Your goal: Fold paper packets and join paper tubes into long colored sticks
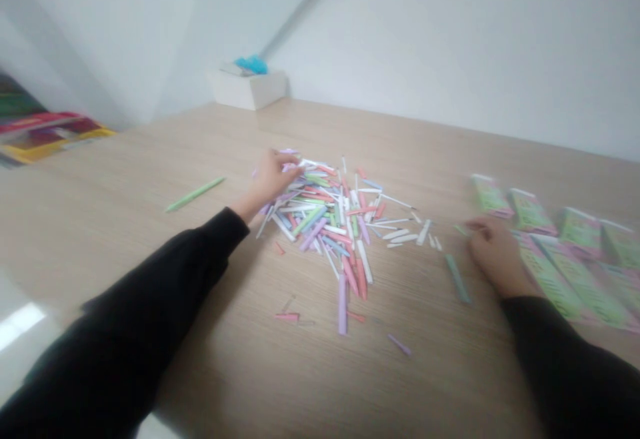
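Observation:
A loose pile of pastel pen parts (325, 212) lies mid-table: barrels, tips and thin white refills in purple, green, coral, blue and white. My left hand (273, 177) reaches over the pile's far left edge, its thumb and fingers slightly apart at the parts there. On the right, my right hand (495, 255) rests low over the table with curled fingers. A small light green pen part (461, 230) shows at its fingertips, blurred. Close by this hand lies a grey-green pen barrel (458, 279).
Green and pink packets (533, 212) lie in rows at the right. A light green pen (196, 194) is left of the pile. Small parts, including a purple tip (399, 344), are scattered in front. A white box (250, 89) stands at the back, a yellow tray (60, 145) far left.

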Motion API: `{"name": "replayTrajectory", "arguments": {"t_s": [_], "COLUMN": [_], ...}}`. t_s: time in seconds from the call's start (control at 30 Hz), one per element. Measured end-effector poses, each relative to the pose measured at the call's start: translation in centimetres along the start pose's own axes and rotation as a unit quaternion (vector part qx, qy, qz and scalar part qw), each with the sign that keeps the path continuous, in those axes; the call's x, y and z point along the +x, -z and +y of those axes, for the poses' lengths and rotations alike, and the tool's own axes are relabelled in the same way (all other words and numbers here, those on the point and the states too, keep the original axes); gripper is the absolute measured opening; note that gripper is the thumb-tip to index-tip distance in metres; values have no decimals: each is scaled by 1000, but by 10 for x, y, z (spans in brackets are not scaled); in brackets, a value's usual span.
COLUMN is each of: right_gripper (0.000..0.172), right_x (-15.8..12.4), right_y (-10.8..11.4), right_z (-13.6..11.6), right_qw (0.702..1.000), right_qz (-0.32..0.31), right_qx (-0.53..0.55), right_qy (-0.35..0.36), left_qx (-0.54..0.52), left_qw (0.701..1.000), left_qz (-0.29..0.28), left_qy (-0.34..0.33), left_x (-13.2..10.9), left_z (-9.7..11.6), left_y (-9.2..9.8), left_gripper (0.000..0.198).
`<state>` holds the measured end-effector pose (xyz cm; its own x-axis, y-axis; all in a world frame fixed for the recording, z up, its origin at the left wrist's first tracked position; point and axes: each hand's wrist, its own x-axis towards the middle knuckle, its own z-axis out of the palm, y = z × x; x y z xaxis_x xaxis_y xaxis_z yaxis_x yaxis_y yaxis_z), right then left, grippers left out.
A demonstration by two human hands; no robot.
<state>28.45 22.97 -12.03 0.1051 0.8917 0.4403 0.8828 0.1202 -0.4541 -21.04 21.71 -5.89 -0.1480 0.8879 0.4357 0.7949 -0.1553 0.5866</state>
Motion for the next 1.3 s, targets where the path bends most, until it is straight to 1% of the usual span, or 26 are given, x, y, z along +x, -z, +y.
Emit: {"name": "replayTrajectory", "arguments": {"t_s": [0.07, 0.1, 0.13, 0.17, 0.23, 0.27, 0.3, 0.33, 0.43, 0.47, 0.53, 0.6, 0.7, 0.77, 0.8, 0.83, 0.87, 0.9, 0.93, 1.0, 1.03, 1.1, 1.17, 1.23, 1.3], "right_gripper": [24, 23, 22, 21, 20, 19, 19, 18, 19, 19, 19, 20, 22, 15, 10, 8, 15, 21, 22, 13, 12, 22, 24, 25, 22], "right_x": [0, 0, 0, 0, 1, 1, 1, 1, 1, 1, 1, 1, 1, 1, 0, 0, 0, 0, 0, -1, -2, -8, -21, -40, -63], "right_y": [0, 0, 0, 0, 0, -1, -1, -1, -2, -2, -2, -2, -4, -7, -8, -8, -8, -8, -7, 0, 5, 18, 34, 54, 76], "right_z": [0, -1, -1, -2, -2, -2, -2, -2, -1, 0, 0, 1, 5, 8, 10, 11, 12, 11, 9, 0, -8, -30, -60, -94, -127], "right_qw": [1000, 1000, 1000, 1000, 1000, 1000, 1000, 1000, 1000, 1000, 1000, 1000, 1000, 999, 999, 998, 997, 996, 994, 987, 983, 971, 958, 945, 935], "right_qz": [-2, -2, -1, 1, 6, 7, 6, 5, 5, 7, 10, 13, 20, 25, 29, 34, 40, 49, 62, 96, 115, 145, 154, 149, 123], "right_qx": [2, 4, 6, 8, 11, 12, 12, 13, 9, 7, 6, 7, 5, 2, 2, 4, 9, 15, 24, 47, 60, 84, 104, 117, 118], "right_qy": [1, 1, 0, -1, -4, -4, -2, 0, 7, 8, 10, 13, 20, 31, 39, 50, 62, 74, 88, 117, 133, 172, 220, 267, 311], "left_qx": [-86, -191, -305, -397, -523, -558, -579, -588, -603, -615, -645, -669, -692, -711, -717, -719, -715, -703, -685, -628, -592, -517, -450, -396, -353], "left_qw": [996, 981, 951, 913, 835, 804, 785, 775, 758, 746, 712, 683, 660, 648, 645, 648, 658, 677, 701, 754, 779, 819, 847, 861, 863], "left_qz": [3, -6, -21, -59, -135, -166, -187, -202, -212, -212, -218, -230, -233, -218, -212, -208, -206, -202, -196, -180, -175, -173, -176, -183, -181], "left_qy": [13, 30, 50, 68, 105, 117, 117, 115, 128, 141, 170, 183, 177, 165, 156, 140, 116, 82, 38, -64, -111, -177, -218, -261, -313], "left_x": [2, 2, -1, -4, -14, -20, -25, -30, -42, -45, -52, -60, -73, -79, -82, -85, -88, -90, -94, -103, -108, -120, -131, -139, -144], "left_z": [15, 25, 35, 46, 68, 78, 87, 95, 113, 117, 124, 130, 139, 143, 144, 145, 145, 144, 143, 140, 139, 137, 139, 143, 148], "left_y": [17, 25, 32, 39, 47, 50, 52, 53, 57, 59, 63, 66, 66, 63, 61, 59, 56, 54, 52, 48, 47, 47, 49, 52, 56], "left_gripper": [37, 36, 34, 30, 25, 22, 21, 19, 19, 21, 23, 24, 23, 24, 23, 22, 21, 21, 22, 24, 23, 15, 8, 8, 9]}}
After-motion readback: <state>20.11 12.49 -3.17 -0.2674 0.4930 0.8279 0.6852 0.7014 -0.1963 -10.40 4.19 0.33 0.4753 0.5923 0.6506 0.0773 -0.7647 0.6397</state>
